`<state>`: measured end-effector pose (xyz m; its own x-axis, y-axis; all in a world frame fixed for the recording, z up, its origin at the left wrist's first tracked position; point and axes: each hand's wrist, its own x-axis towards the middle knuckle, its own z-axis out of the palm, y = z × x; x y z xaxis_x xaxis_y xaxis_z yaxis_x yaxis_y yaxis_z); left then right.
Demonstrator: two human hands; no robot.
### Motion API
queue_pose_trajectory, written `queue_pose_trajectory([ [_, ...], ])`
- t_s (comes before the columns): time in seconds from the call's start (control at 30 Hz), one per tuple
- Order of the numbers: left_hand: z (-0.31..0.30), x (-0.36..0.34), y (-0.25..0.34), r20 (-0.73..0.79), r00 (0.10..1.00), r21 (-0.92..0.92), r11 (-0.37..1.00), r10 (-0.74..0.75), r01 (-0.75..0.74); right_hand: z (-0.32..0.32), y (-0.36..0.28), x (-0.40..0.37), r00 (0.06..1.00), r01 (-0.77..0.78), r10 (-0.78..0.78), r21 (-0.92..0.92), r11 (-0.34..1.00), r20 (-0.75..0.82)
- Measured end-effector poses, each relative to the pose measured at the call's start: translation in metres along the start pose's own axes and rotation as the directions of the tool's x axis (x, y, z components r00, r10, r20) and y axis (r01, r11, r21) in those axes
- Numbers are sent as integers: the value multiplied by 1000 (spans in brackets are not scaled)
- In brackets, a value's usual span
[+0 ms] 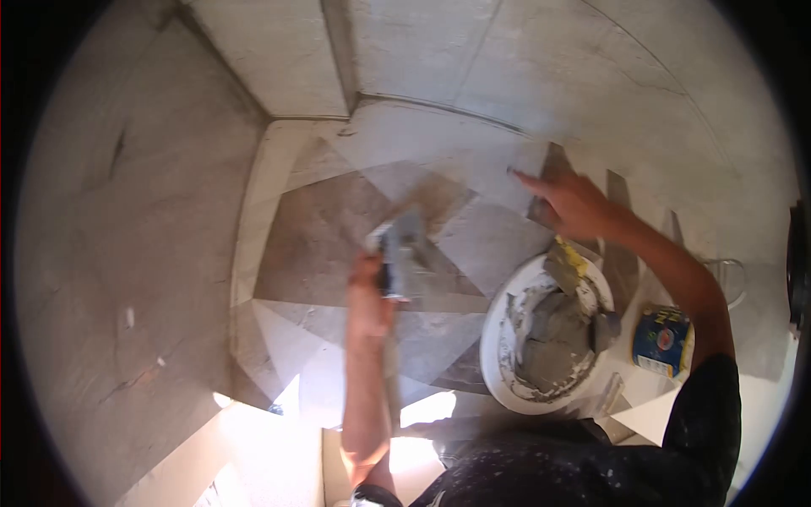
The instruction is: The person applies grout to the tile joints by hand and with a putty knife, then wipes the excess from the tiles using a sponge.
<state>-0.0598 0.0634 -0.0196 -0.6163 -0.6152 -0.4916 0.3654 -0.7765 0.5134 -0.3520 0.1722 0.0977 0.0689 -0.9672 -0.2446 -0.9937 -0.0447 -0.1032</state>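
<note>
My left hand [367, 296] is closed around the handle of a flat trowel [410, 253], whose pale grey blade is smeared by motion. The blade is over the patterned floor, left of the bucket. My right hand [574, 207] reaches out near the right wall with its index finger extended, and I see nothing held in it. A dark speck shows at that fingertip, too small to name. Below this hand stands a white bucket [492, 355] of grey mortar [553, 342]. A tool with yellow on it [568, 264] rests at the bucket's far rim.
A blue and yellow packet [663, 340] stands right of the bucket. Large stone-look tiles cover the left wall [144, 253] and the back wall [541, 68], meeting in a stepped corner. Bright sunlight falls on the near floor [270, 448].
</note>
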Motion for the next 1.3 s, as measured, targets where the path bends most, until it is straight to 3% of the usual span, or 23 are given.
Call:
queue_pose_trajectory([
  [0.03, 2, 1, -8, 19, 999, 43, 998, -37, 36, 2, -28, -3, 998, 48, -28, 341, 939, -65],
  [0.07, 3, 1, -16, 36, 996, 88, 993, -86, 83, 5, -52, -6, 992, 103, -30, 643, 759, -125],
  [0.1, 13, -4, -18, 14, 997, 116, 990, -82, 80, 3, -72, -5, 989, 120, -34, 664, 738, -142],
  [0.17, 37, -20, -13, 115, 985, -66, 988, -131, 139, 0, -99, -6, 985, 164, -163, 665, 728, -63],
  [0.2, 41, -26, -7, 106, 985, -47, 988, -139, 144, 5, -100, -5, 985, 165, -157, 678, 716, -75],
  [0.27, 45, -34, 6, -24, 993, -147, 983, -118, 113, 13, -94, 1, 937, 339, -284, 335, 879, -203],
  [0.33, 29, -34, 20, -27, 997, -120, 991, -70, 66, 12, -88, 10, 928, 366, -312, 330, 870, -204],
  [0.4, 23, -34, 32, -33, 999, -97, 995, -32, 28, 15, -91, 23, 849, 423, -261, 294, 857, -460],
  [0.43, 25, -34, 38, -21, 1000, 1, 1000, -5, 5, 19, -96, 27, 894, 367, -112, 563, 740, -434],
  [0.53, 28, -36, 45, 7, 1000, 169, 986, 15, -16, 20, -103, 44, 907, 360, -79, 666, 653, -413],
  [0.77, 20, -22, 48, -31, 999, 203, 979, 12, -5, 36, -109, 71, 898, 379, -98, 640, 668, -429],
  [0.83, 13, -17, 56, -96, 995, 127, 992, 10, 3, 42, -110, 85, 912, 361, -24, 773, 522, -410],
  [0.87, 5, -13, 61, -91, 996, 144, 990, 0, 14, 45, -109, 97, 910, 357, -4, 777, 518, -416],
  [0.93, -14, -5, 73, -99, 992, -16, 997, 79, -81, 54, -100, 128, 966, 209, 145, 976, 60, -215],
  [1.0, -23, 1, 81, -112, 985, 39, 991, 131, -127, 63, -87, 169, 876, 89, 408, 918, 386, -257],
  [1.07, -39, 4, 83, -168, 952, 17, 966, 258, -259, 75, -79, 211, 686, -142, 590, 717, 682, -426],
  [1.13, -52, 4, 84, -190, 951, 36, 970, 243, -240, 81, -72, 241, 636, -196, 605, 658, 728, -480],
  [1.2, -73, 5, 85, 193, 957, -176, 967, 217, -184, 83, -69, 260, 596, -249, 603, 592, 766, -530],
  [1.3, -86, 8, 82, 234, 945, -220, 959, 229, -179, 81, -71, 275, 565, -322, 630, 561, 763, -533],
])
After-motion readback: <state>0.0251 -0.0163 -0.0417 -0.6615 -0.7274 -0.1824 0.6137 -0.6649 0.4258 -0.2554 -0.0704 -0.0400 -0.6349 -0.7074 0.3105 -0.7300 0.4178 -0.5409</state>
